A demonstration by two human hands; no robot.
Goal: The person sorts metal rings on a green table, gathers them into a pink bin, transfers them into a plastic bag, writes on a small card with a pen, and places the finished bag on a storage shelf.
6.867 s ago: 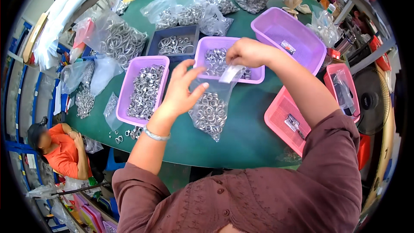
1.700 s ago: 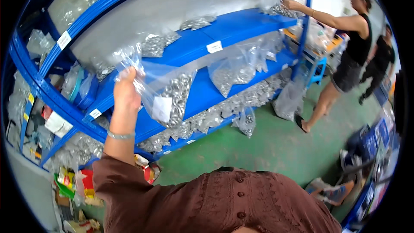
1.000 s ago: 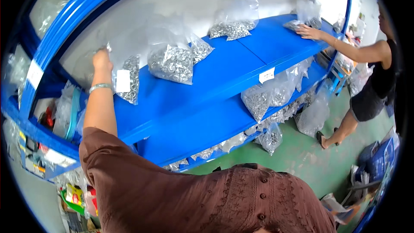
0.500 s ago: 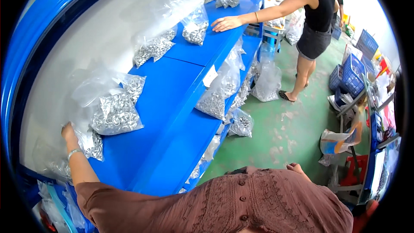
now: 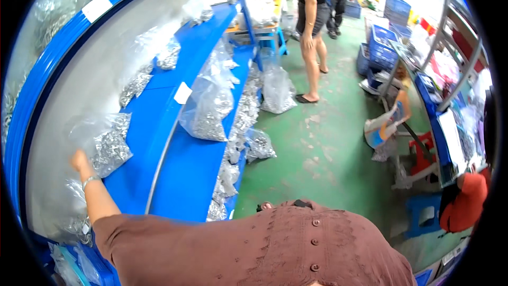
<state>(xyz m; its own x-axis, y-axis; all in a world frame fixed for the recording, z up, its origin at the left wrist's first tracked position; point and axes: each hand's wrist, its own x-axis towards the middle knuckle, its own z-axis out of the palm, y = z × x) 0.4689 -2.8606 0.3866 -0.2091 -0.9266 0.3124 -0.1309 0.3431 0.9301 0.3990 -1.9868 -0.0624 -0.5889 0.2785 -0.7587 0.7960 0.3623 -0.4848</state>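
My left arm reaches over the blue shelf [image 5: 138, 153]. At its end, my left hand [image 5: 79, 161] is beside a clear plastic bag of silvery metal pieces [image 5: 110, 151]. The fingers are small and partly hidden by the bag's loose film, so whether they grip it is unclear. Nearer to me, behind my wrist, another clear bag [image 5: 76, 217] leans against the shelf's pale back panel. My right hand does not show.
More bags of metal parts [image 5: 203, 116] fill the lower shelf and the floor edge. A person [image 5: 315, 16] stands on the green floor [image 5: 312, 153], another behind. To the right are blue crates [image 5: 383, 45], a cluttered workbench [image 5: 442, 127], a blue stool [image 5: 423, 214] and someone's red-clad arm [image 5: 465, 201].
The view has swung to the right. My right hand has dropped out of view. The person in black has taken their hand off the shelf and now holds that arm down.
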